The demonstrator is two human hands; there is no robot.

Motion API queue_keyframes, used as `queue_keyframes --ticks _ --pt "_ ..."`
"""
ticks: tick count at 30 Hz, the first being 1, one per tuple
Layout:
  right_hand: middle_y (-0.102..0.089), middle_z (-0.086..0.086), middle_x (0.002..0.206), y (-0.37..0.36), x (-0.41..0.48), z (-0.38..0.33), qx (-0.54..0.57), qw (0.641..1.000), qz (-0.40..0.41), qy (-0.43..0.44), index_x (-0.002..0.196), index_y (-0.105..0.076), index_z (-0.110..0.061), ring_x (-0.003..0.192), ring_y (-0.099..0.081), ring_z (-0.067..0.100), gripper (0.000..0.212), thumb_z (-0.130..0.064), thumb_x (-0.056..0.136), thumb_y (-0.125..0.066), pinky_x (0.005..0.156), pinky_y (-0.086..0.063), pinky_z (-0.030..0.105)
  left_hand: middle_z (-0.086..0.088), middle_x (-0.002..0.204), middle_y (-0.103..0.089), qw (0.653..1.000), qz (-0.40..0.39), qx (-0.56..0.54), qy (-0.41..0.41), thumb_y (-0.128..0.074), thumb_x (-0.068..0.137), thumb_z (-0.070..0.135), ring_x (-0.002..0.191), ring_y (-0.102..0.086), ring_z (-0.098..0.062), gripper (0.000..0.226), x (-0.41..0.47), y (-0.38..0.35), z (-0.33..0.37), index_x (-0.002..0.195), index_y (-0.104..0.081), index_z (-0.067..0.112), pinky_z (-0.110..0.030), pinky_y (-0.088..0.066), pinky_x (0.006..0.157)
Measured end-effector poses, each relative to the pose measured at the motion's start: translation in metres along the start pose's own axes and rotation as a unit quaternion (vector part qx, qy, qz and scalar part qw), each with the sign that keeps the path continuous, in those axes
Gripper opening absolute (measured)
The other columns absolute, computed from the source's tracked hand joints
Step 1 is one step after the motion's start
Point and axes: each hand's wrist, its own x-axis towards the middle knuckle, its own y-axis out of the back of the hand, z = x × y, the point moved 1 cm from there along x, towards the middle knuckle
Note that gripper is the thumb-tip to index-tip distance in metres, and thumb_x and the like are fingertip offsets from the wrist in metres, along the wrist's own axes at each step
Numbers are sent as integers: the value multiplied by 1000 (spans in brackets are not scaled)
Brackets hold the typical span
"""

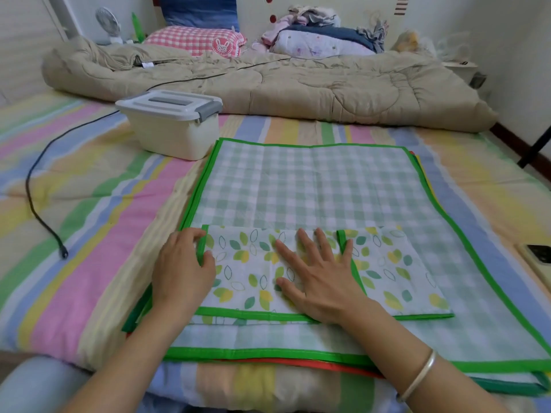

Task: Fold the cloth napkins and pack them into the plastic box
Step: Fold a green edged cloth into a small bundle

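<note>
Your right hand (319,281) lay flat, fingers spread, pressing the leaf napkin (247,263); your left hand (182,269) curled round its left hem. Mid-fold, I'd say (a long strip atop the stack (313,186)), so halve it next. Beyond, the box (173,129) sat lidded and needed opening.

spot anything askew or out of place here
Red and yellow napkin edges poke out unevenly from under the checked napkin. A loose black cable trails across the sheet beside the plastic box.
</note>
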Motion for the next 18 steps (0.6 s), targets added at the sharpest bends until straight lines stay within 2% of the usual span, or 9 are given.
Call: queue_keyframes --ticks 3,4,5,6,7,9,12,15,18 --pt "16 0 162 0 1 0 -5 1000 2 3 141 23 -58 147 23 29 64 -74 86 -6 103 12 75 -1 114 -66 993 -77 59 65 -71 89 33 103 -63 -28 42 11 14 -4 124 -56 15 -39 -48 83" --pt "16 0 162 -1 1 0 -8 1000 2 4 141 22 -58 147 23 30 64 -74 86 -6 103 12 75 0 105 -68 989 -100 79 75 -71 88 39 99 -63 -27 38 15 19 -3 116 -59 16 -38 -48 80" --pt "17 0 162 -1 1 0 -12 1000 1 3 141 22 -58 147 23 30 64 -74 86 -6 103 12 75 1 89 -67 984 -127 98 81 -70 88 44 89 -63 -25 29 18 22 -4 98 -61 18 -36 -47 75" --pt "17 0 162 -2 1 1 -14 1000 0 3 141 22 -58 146 23 30 63 -74 87 -7 103 12 75 2 71 -60 978 -153 109 86 -69 88 47 75 -61 -24 32 22 26 -4 77 -57 20 -34 -45 67" --pt "17 0 162 -2 2 1 -15 1000 -1 3 142 21 -58 146 24 30 63 -74 88 -8 103 12 75 0 57 -50 973 -180 113 94 -68 88 50 63 -56 -23 46 26 28 -5 60 -47 21 -33 -40 61" --pt "18 0 162 -2 2 1 -17 1000 -3 2 142 21 -58 146 24 30 63 -74 89 -9 103 11 75 -3 50 -38 961 -230 107 107 -67 87 54 55 -51 -23 63 32 30 -9 47 -32 20 -30 -33 59" --pt "19 0 162 -2 1 1 -11 1000 -7 1 142 21 -58 146 25 30 65 -77 86 -6 103 12 75 -3 50 -33 949 -279 100 104 -66 87 57 54 -41 -21 67 34 31 -12 45 -28 20 -29 -30 60" --pt "21 0 161 0 1 1 -1 1000 -20 3 141 21 -59 145 28 28 71 -83 78 -1 103 14 74 3 44 -22 956 -274 77 76 -72 84 51 50 -28 -21 67 30 31 -16 46 -26 20 -30 -21 58" --pt "23 -1 160 2 0 3 4 999 -33 10 141 22 -59 144 30 28 74 -85 76 -2 103 15 74 5 42 -21 958 -270 70 58 -76 81 49 51 -28 -20 64 27 30 -20 48 -30 20 -30 -19 57"
